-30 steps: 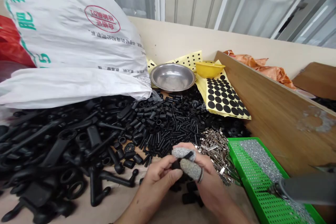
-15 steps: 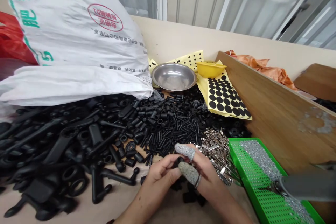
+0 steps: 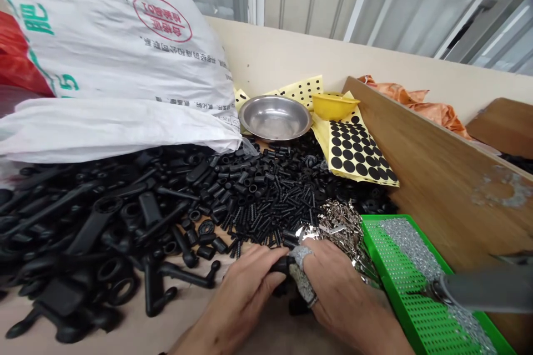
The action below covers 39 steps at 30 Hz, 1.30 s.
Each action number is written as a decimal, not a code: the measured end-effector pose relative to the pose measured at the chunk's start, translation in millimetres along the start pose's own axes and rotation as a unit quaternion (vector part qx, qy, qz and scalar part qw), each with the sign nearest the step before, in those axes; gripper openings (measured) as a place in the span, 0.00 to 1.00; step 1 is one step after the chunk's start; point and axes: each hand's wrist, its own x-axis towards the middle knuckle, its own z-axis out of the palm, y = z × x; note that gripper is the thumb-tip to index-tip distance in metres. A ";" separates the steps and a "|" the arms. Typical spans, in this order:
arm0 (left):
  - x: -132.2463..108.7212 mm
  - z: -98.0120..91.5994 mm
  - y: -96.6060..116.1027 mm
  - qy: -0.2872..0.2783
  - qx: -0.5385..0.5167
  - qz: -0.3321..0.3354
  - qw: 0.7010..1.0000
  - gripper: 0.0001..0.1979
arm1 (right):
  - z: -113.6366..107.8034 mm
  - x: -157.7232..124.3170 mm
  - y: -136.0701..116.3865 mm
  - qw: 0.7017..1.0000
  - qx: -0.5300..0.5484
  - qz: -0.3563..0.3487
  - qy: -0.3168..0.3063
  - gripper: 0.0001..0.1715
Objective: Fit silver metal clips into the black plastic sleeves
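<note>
Between my two hands is a small black cylindrical plastic part [image 3: 282, 264]. My left hand [image 3: 245, 283] pinches it from the left with thumb and fingers. From the right, my right hand [image 3: 333, 283] grips its other end; grey fabric cots [image 3: 303, 277] cover that hand's thumb and a finger. Just beyond my fingers lie a heap of black ribbed screw-like pieces [image 3: 266, 208] and a pile of shiny metal clips [image 3: 343, 222]. Black plastic handles [image 3: 91, 227] are heaped to my left. Part of the held piece is hidden by my fingers.
A green perforated tray [image 3: 385, 266] with small silvery pieces stands at right, a dark grey tool-like bar [image 3: 487, 291] over it. Behind are a steel bowl [image 3: 275, 117], a yellow bowl [image 3: 334, 106], sticker sheets [image 3: 360, 150], a white sack [image 3: 125, 39] and a wooden board [image 3: 449, 194].
Both hands have turned so their backs face up more, with the black part now lying sideways between them. My right fingers have curled in closer around it.
</note>
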 end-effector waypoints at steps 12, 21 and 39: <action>-3.4 -3.7 -0.4 -0.054 -0.004 -0.014 0.998 0.11 | -8.5 -3.9 -5.6 0.999 -0.018 -0.008 -0.035 0.15; -12.0 5.2 -10.5 0.028 0.079 0.121 0.989 0.14 | 3.9 -9.8 -5.9 0.976 0.187 0.090 -0.070 0.11; -16.1 -1.0 -19.3 -0.068 -0.122 -0.051 0.989 0.10 | 26.5 -11.8 -4.1 0.982 0.146 0.006 -0.123 0.14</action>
